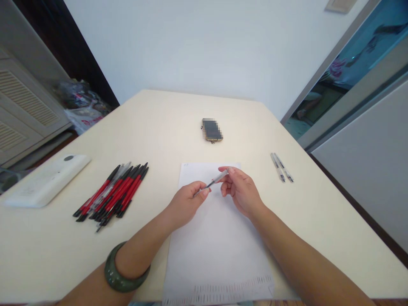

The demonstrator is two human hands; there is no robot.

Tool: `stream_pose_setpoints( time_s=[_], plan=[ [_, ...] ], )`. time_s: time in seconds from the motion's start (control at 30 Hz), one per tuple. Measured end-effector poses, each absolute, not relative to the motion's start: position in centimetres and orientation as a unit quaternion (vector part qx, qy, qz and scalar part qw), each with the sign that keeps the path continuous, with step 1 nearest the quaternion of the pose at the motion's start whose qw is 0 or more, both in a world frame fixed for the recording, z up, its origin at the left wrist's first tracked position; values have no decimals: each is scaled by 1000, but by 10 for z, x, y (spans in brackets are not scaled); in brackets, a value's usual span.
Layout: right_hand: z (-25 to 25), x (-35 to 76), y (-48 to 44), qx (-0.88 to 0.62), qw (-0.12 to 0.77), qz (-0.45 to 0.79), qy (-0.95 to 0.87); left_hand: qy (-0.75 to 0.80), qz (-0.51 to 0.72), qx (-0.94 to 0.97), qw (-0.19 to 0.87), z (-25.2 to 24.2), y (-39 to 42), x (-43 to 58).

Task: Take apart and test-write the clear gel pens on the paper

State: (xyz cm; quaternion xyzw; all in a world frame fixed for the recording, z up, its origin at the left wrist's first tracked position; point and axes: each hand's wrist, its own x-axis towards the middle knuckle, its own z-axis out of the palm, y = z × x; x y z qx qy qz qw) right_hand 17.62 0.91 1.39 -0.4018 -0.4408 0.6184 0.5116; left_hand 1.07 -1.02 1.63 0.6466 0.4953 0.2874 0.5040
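Observation:
Both my hands hold one clear pen (pixel 217 179) above a white sheet of paper (pixel 216 238). My left hand (pixel 186 203) pinches its dark tip end, fingers closed. My right hand (pixel 240 189) grips the clear barrel end, fingers curled round it. A green bangle (pixel 123 278) sits on my left wrist. A pile of several red-and-black pens (pixel 113 193) lies to the left of the paper. Two clear pens (pixel 281 167) lie side by side to the right.
A phone (pixel 211 130) lies at the far middle of the cream table (pixel 318 221). A white flat device (pixel 44 180) rests near the left edge. Plastic bags (pixel 81 106) and a cabinet stand beyond the table at left; a doorway opens at right.

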Motion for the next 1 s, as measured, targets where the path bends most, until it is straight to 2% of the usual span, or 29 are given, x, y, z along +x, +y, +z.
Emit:
stream_pose_setpoints(
  time_s=[0.47,0.7,1.0],
  plan=[
    [7,179,12,-454,513,555,-472,489,324,614,528,11,-10,12],
    [7,179,12,-452,512,557,-472,514,310,628,496,12,-10,11],
    [7,179,13,-450,516,566,-459,533,298,611,504,15,-11,13]
  ],
)
